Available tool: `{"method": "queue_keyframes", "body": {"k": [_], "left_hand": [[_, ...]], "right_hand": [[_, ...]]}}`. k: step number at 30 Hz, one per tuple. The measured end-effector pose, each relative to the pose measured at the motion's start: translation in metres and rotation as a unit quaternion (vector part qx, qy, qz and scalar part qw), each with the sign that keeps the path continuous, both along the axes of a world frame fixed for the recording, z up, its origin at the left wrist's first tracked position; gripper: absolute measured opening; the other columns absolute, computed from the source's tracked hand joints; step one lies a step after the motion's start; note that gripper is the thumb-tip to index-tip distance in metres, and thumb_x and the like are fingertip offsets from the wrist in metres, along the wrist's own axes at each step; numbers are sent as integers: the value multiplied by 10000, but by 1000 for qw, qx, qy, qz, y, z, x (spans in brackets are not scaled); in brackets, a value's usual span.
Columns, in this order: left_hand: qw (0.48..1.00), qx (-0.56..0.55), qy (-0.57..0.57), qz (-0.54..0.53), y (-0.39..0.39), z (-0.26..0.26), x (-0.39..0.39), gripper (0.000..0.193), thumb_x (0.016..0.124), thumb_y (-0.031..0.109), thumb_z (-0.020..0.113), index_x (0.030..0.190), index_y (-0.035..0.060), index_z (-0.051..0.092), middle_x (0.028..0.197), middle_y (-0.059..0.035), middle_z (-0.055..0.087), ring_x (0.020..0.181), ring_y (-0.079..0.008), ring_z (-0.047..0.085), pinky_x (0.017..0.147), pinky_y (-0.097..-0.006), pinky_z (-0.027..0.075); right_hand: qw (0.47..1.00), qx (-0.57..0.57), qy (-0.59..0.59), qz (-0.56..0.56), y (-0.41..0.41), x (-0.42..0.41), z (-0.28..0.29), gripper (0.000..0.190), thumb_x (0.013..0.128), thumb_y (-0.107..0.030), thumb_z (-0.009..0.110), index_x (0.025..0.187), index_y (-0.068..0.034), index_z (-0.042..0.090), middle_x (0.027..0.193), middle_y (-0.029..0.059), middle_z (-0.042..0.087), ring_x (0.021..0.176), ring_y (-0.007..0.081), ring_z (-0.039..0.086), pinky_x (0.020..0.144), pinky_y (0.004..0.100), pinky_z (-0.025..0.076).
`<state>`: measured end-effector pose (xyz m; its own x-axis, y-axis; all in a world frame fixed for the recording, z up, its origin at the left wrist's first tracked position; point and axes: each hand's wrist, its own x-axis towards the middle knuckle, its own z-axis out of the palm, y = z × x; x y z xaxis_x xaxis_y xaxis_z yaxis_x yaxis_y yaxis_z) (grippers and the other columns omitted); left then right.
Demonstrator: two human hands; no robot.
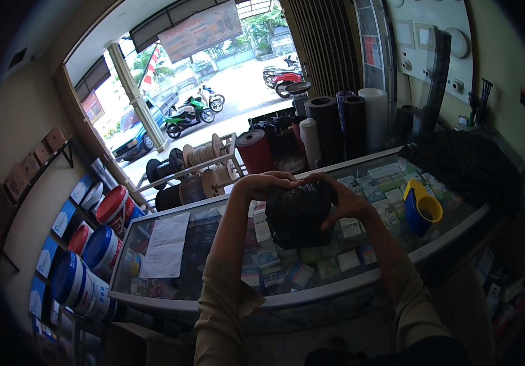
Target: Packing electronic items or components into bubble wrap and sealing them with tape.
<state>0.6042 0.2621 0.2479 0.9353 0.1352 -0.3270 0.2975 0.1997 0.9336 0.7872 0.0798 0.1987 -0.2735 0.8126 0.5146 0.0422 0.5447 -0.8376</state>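
Observation:
A bundle wrapped in black plastic (300, 217) rests on the glass top of a display counter (207, 293), before me. What it contains is hidden. My left hand (269, 182) curves over its upper left side, fingers on the top. From the right, my right hand (347, 201) grips it, with the index finger at the top and the thumb lower on the near side. Right of that hand stands a blue and yellow tape dispenser (417, 215). A sheet of paper with handwriting (166, 244) lies flat on the glass at the left.
Small boxes (301, 273) sit beneath the glass. Behind the counter stand sheet rolls (324, 128) and cable spools (203, 151). A heap of black plastic (463, 164) covers the right end. Paint pails (84, 286) are stacked at left, near a cardboard box (141, 345).

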Motion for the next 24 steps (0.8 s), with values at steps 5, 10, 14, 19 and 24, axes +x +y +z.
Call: {"method": "queue_keyframes", "body": {"k": [5,10,14,19,24], "left_hand": [[995,-67,-27,-75,21,-19,5,171,899,159,622,1026,55,573,938,-16,639,824,-100,647,706,-232,562],[990,-121,-46,-63,24,-26,4,136,922,129,579,1029,48,560,963,-28,625,829,-102,653,692,-220,568],[998,-62,-17,6,12,-19,1,187,912,200,612,1022,50,594,954,-23,630,785,-82,633,659,-225,552],[863,277,-50,419,-25,-6,-36,265,851,271,690,974,40,646,892,-46,620,791,-124,581,704,-295,459],[593,504,-160,607,-167,-11,-45,212,878,174,620,1006,10,655,978,-113,617,814,-181,594,714,-334,468]], "right_hand": [[999,-24,28,6,2,-2,-6,1102,414,-114,929,1361,-52,368,1346,96,433,1294,208,376,1105,351,289],[999,-24,-16,-19,-1,0,1,1051,425,-133,921,1342,-46,416,1317,95,477,1258,203,422,1076,348,327],[999,-27,-2,-41,6,5,-16,991,447,-133,903,1321,-50,444,1261,85,542,1172,195,503,1028,338,383],[999,6,13,-31,7,-6,-12,964,457,-136,900,1316,-43,472,1240,100,566,1144,183,529,1022,337,390],[996,10,5,-87,-4,3,-18,946,468,-160,903,1313,-50,493,1217,108,590,1112,173,557,1005,331,408]]}}
